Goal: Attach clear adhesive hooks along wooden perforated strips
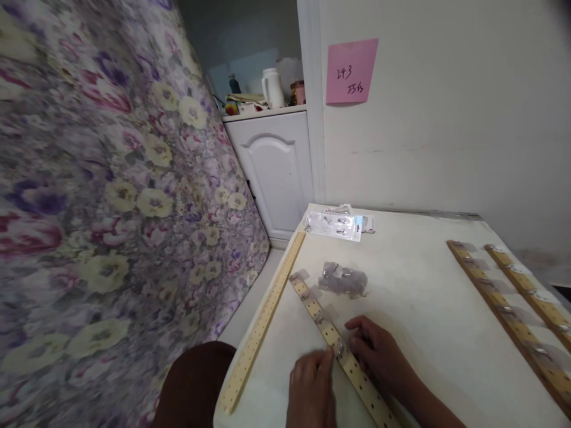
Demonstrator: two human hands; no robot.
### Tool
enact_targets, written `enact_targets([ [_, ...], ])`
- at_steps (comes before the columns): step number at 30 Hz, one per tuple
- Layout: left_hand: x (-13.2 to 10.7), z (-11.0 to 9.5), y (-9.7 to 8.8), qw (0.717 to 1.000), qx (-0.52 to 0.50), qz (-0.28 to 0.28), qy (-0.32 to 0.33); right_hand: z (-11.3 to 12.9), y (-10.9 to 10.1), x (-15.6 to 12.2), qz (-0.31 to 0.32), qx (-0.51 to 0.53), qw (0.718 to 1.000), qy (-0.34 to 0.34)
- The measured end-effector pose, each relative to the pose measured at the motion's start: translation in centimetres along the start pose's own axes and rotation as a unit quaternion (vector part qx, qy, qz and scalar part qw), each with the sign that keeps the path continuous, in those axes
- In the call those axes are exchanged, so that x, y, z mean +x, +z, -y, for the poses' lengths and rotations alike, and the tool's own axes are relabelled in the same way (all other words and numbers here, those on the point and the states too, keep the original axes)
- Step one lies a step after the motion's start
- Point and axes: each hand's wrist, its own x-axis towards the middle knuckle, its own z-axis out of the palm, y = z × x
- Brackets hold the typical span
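A pale perforated wooden strip [357,375] lies diagonally between my hands, with small metal clips and clear plastic pieces fixed along its upper part. My left hand [311,383] is closed, its fingertips pinching at the strip's left edge beside a shiny metal clip [339,349]. On the other side, my right hand [377,352] rests near that same clip, index finger stretched out and the other fingers loosely bent. Its thumb side is close to the strip; what lies under those fingers is hidden. Beyond the hands sits a pile of clear plastic pieces with metal clips [342,280].
A second perforated strip [263,321] runs along the left edge of the white table [414,279]. Two strips with clips, a nearer one [499,300] and a farther one [530,294], lie at right. Blister packaging [334,226] is at the back. A floral curtain [134,178] hangs at left.
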Motion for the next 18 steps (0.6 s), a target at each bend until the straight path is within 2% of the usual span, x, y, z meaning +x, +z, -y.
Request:
enact_targets([
  [6, 0.2, -1.0, -1.0, 1.000, 0.012, 0.021, -0.005, 0.1, 0.2, -0.1, -0.013, 0.009, 1.000, 0.007],
  [13, 1.0, -3.1, -3.3, 0.994, 0.020, 0.107, -0.029, -0.1, 0.6, -0.1, -0.035, -0.001, 0.999, 0.002],
  [18, 1.0, -3.1, -3.2, 0.994, 0.017, 0.094, -0.046, 0.2, 0.5, -0.2, -0.050, -0.072, 0.996, -0.026],
])
